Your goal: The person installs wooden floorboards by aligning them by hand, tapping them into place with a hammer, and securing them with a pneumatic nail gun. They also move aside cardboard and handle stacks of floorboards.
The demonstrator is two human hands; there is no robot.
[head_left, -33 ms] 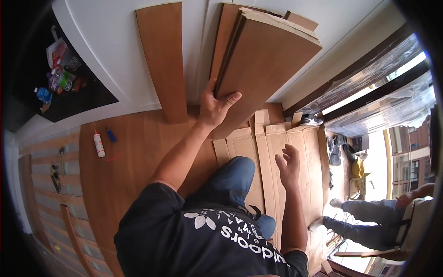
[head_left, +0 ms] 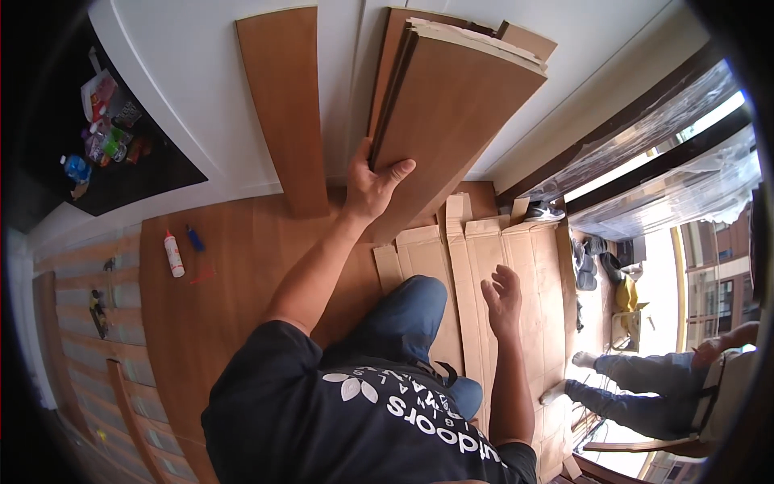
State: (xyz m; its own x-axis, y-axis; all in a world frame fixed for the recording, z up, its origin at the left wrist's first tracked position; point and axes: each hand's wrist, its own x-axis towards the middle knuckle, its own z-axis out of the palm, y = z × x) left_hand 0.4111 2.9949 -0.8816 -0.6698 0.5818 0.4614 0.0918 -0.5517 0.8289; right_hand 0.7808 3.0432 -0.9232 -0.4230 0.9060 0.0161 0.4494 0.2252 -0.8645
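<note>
A stack of brown wood floor planks (head_left: 459,101) stands on end against the white wall, its upper ends jagged and pale. My left hand (head_left: 372,181) grips the stack's left edge, thumb across the front face and fingers behind, where they are hidden. Above the flattened cardboard (head_left: 532,315), my right hand (head_left: 503,300) hangs with loosely curled fingers apart and nothing in them. Left of the stack, a single floor plank (head_left: 282,105) leans on the wall by itself.
A white glue bottle (head_left: 173,254) and a blue tube (head_left: 194,237) are on the laid wood floor. Battens (head_left: 121,339) show at far left. Bottles and packets (head_left: 105,137) fill a dark recess. At right, a person (head_left: 645,387) sits near shoes (head_left: 584,262).
The top of the plank stack has tipped slightly to the left with my left hand on it. My right hand has dropped a little.
</note>
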